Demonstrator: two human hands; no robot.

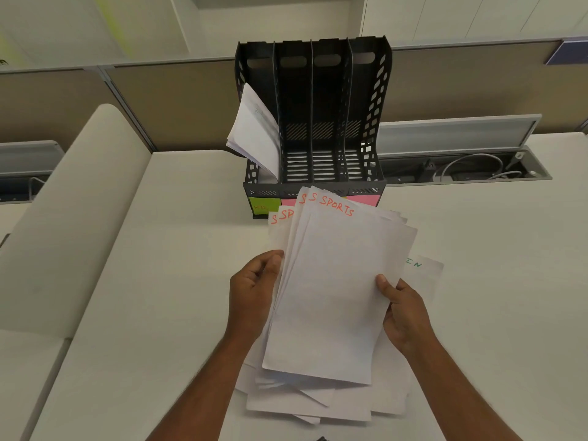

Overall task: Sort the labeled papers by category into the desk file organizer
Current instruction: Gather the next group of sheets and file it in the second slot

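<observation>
Nearest, loose white sheets [318,399] lie in a heap on the pale surface [493,281]. Above them both hands hold a fanned bundle of papers [331,297] marked SPORTS in red: the left hand [253,289] has its grip curled on the left edge, the right hand [402,308] pinches the right edge. Farther, the black file organizer [313,122] has four slots; only the leftmost one holds filed papers [254,132], the other three show bare floors.

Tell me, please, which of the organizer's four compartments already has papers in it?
The leftmost compartment of the black file organizer: a sheaf of white papers leans out of it, while the three slots to its right show only bare slatted floors.
</observation>
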